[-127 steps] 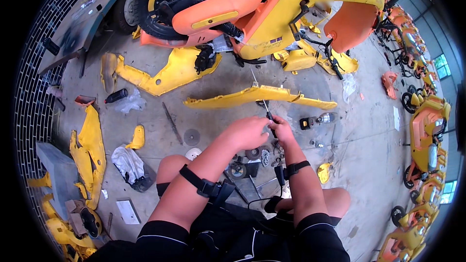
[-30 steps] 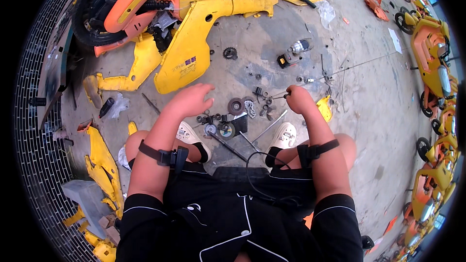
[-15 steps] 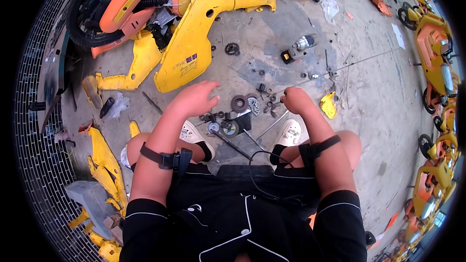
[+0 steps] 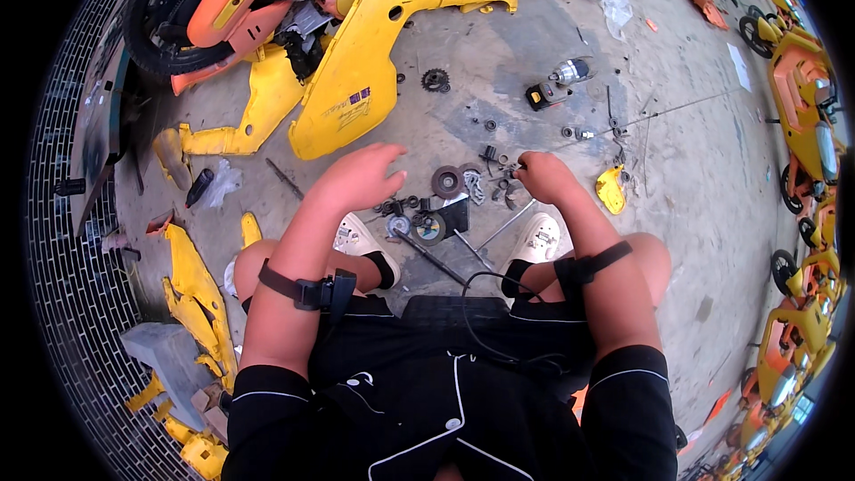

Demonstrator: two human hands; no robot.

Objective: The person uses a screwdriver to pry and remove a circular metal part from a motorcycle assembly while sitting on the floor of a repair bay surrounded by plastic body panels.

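My left hand [image 4: 356, 180] hangs open above the floor, fingers spread and slightly curved, left of a loose cluster of metal parts. My right hand [image 4: 543, 178] is closed at the right of this cluster around something dark that I cannot make out. Between them lie round discs [image 4: 447, 182], dark bushings and rings [image 4: 392, 207], and a dark plate [image 4: 456, 219]. Metal rods [image 4: 429, 257] lie near my white shoes [image 4: 541, 240]. Beyond my left hand, a large yellow body panel [image 4: 347, 107] lies flat, with a small sprocket [image 4: 435, 80] to its right.
An orange and yellow scooter [image 4: 240, 9] lies at the upper left. A cordless tool [image 4: 557, 85] and a yellow cover [image 4: 611, 189] are on the right. More panels [image 4: 196, 298] and a grey block [image 4: 165, 356] are at lower left; scooters [image 4: 797, 125] line the right side.
Four seconds ago both hands were together at a screwdriver by an upright panel. That panel now lies flat, farther up and left, and my hands are apart. The screwdriver's shaft has dropped from clear view.
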